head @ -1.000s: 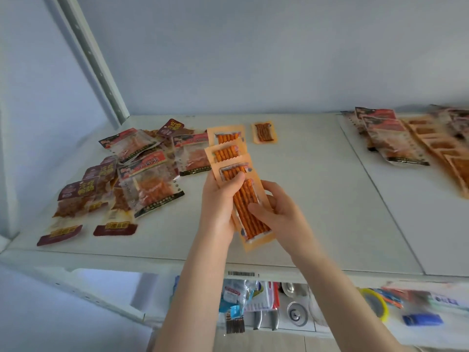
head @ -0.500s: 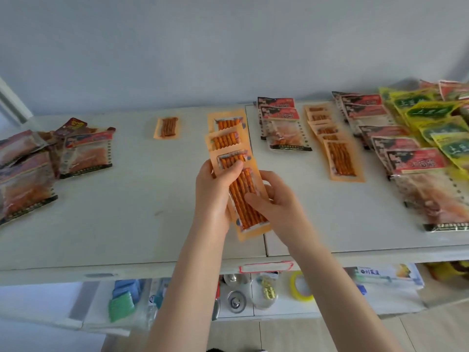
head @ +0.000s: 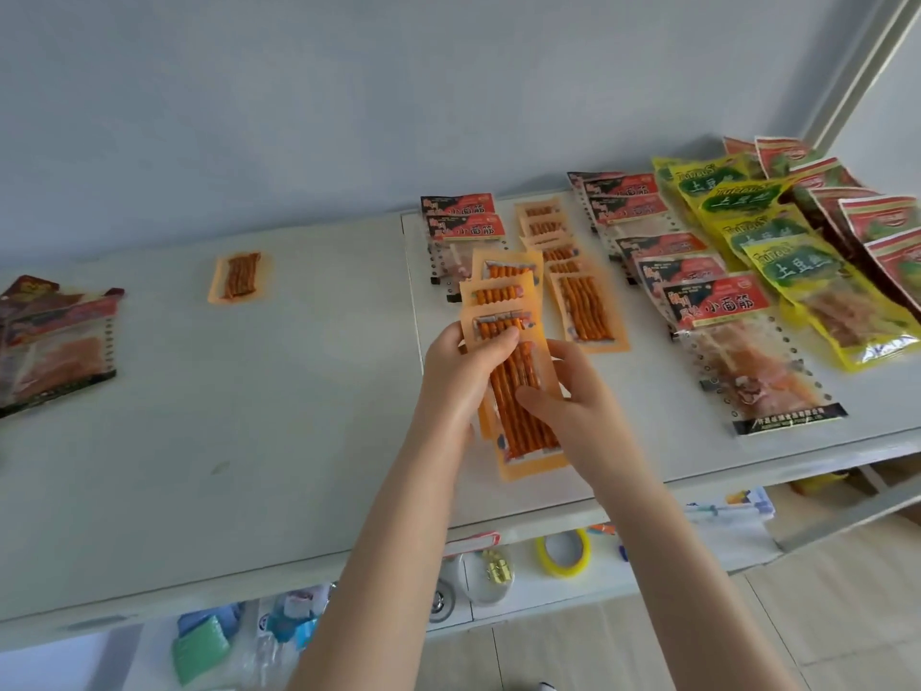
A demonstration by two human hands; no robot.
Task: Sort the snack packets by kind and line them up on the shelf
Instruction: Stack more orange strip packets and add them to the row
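1. "小面筋" is printed in dark characters on the red header of the front clear packet [head: 722, 304]; the smaller print on the black part beside it is too blurred to be read.
2. The same "小面筋" is found on the red headers of the two back packets [head: 468, 211].
3. On the green patch of the yellow packets [head: 792, 269], large dark characters are read as "土豆", followed by a third that cannot be told; the curly script above them is illegible.
4. White print is carried on the black strip [head: 792, 418] at the foot of the front clear packet, too small to be read.
5. On the orange stick packets [head: 521, 391] the print cannot be made out.
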